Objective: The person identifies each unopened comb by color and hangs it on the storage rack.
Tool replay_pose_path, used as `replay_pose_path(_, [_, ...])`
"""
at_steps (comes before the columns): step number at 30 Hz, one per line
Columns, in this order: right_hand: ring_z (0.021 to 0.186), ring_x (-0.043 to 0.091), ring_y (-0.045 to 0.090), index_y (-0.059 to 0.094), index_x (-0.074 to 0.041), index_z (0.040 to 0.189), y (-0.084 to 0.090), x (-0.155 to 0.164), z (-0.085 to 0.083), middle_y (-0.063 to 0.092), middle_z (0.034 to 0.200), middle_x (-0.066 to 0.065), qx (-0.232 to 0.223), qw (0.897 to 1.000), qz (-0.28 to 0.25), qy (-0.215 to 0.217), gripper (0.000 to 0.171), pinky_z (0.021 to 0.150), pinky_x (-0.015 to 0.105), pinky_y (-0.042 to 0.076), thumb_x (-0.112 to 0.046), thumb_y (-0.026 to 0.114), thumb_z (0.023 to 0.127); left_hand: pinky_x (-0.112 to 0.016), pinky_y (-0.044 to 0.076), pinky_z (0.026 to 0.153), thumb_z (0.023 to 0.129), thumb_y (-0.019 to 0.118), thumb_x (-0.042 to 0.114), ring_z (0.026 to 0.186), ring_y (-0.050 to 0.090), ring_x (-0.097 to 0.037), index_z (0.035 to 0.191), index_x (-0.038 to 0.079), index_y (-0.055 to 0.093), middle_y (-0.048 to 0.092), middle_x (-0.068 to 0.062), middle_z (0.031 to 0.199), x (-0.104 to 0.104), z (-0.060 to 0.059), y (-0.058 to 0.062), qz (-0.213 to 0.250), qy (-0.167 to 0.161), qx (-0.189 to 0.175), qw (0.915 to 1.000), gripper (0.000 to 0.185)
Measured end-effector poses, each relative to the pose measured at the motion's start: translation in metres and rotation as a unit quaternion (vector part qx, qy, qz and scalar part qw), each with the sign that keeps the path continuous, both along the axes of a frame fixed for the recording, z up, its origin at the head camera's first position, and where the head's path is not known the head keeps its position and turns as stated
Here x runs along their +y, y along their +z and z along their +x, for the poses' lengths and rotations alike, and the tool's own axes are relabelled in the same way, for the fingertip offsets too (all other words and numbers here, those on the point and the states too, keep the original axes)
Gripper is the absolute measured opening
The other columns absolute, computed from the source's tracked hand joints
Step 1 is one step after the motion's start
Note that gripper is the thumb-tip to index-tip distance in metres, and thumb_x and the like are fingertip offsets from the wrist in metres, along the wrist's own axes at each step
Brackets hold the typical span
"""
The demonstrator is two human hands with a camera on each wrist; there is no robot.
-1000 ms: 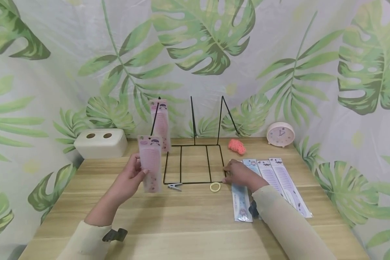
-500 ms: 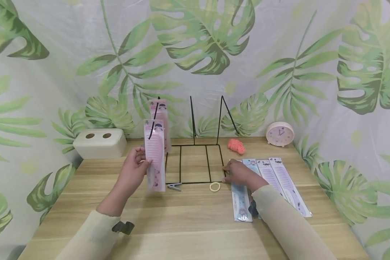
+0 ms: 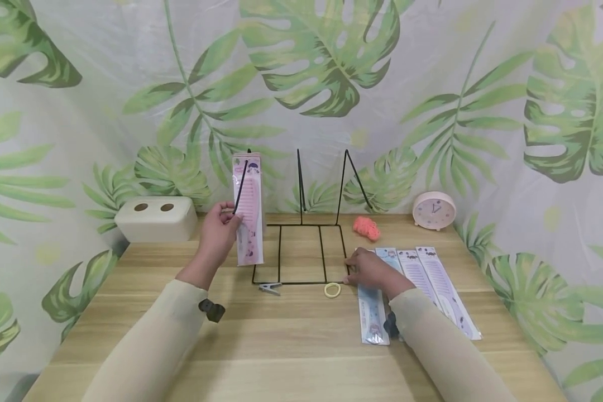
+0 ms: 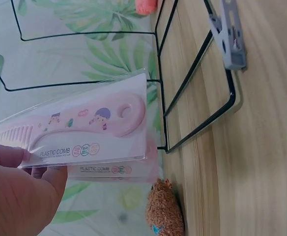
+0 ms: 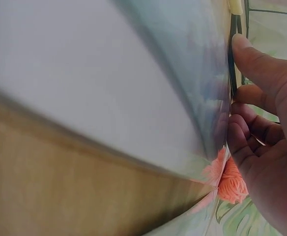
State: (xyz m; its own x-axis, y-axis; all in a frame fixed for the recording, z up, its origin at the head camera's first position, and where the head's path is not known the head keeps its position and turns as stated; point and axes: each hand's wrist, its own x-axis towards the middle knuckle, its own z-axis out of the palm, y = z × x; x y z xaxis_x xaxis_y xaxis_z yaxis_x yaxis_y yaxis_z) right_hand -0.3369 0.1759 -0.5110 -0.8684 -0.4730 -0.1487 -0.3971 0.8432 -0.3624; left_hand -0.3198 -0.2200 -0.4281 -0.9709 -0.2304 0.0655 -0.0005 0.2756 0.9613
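Observation:
My left hand [image 3: 215, 235] pinches the edge of a packaged pink comb [image 3: 252, 226] between thumb and fingers. The pack is upright, its top level with the rear of the left prong of a black wire rack [image 3: 301, 283], which crosses its front. In the left wrist view, the pack reads "PLASTIC COMB", and a second pink comb pack [image 4: 115, 171] hangs just behind it. My right hand [image 3: 374, 273] grips the base wire at the rack's right front corner, thumb and fingertips on it in the right wrist view. Beneath this hand lies a blue comb pack [image 3: 373, 321].
Purple comb packs [image 3: 444, 282] lie on the right. A grey clothespin [image 3: 270, 288] and yellow ring [image 3: 333, 290] sit at the rack's front. Behind are coral yarn [image 3: 366, 228], a pink clock [image 3: 434, 211] and a white box [image 3: 156, 220]. A brown fuzzy object [image 4: 164, 210] shows beyond the rack.
My left hand has pushed the pink comb pack back and up along the left prong, until it overlaps the pack behind. The right hand has stayed at the rack's corner.

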Motion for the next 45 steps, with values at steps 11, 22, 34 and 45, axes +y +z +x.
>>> replay_pose_path(11, [0.109, 0.023, 0.061, 0.067, 0.001, 0.146, 0.003, -0.002, 0.001, 0.065, 0.127, 0.013, 0.005, 1.000, 0.006, 0.007, 0.061, 0.104, 0.048, 0.056, -0.031, 0.084, 0.098, -0.023, 0.058, 0.077, 0.113, 0.060, 0.023, 0.120, 0.069, -0.034, 0.144, 0.002, 0.056, 0.070, -0.023, 0.137, -0.003, -0.025, -0.007, -0.025, 0.006, -0.011, 0.9996, 0.037])
replay_pose_path(22, [0.107, 0.022, 0.059, 0.066, -0.001, 0.149, 0.005, -0.003, -0.001, 0.064, 0.128, 0.011, -0.009, 1.000, 0.007, -0.001, 0.062, 0.101, 0.046, 0.056, -0.032, 0.084, 0.098, -0.020, 0.052, 0.070, 0.111, 0.064, 0.034, 0.101, 0.062, -0.022, 0.122, 0.000, 0.064, 0.069, -0.018, 0.121, -0.007, -0.042, -0.027, -0.066, 0.032, 0.005, 0.9973, 0.036])
replay_pose_path(34, [0.111, 0.024, 0.063, 0.067, 0.000, 0.147, 0.002, -0.001, -0.003, 0.066, 0.130, 0.013, 0.010, 1.000, 0.020, 0.010, 0.060, 0.103, 0.046, 0.056, -0.032, 0.083, 0.099, -0.022, 0.055, 0.072, 0.111, 0.063, 0.041, 0.103, 0.063, -0.024, 0.128, 0.002, 0.065, 0.067, -0.017, 0.125, -0.011, -0.044, -0.039, -0.075, 0.042, -0.020, 0.9961, 0.042])
replay_pose_path(45, [0.117, 0.027, 0.064, 0.067, 0.000, 0.147, 0.000, 0.002, -0.003, 0.065, 0.131, 0.014, 0.005, 1.000, 0.014, 0.006, 0.061, 0.108, 0.049, 0.056, -0.033, 0.083, 0.099, -0.029, 0.049, 0.080, 0.110, 0.066, 0.037, 0.105, 0.060, -0.026, 0.120, 0.004, 0.068, 0.066, -0.013, 0.118, -0.028, -0.032, -0.060, -0.120, 0.035, -0.070, 0.9897, 0.035])
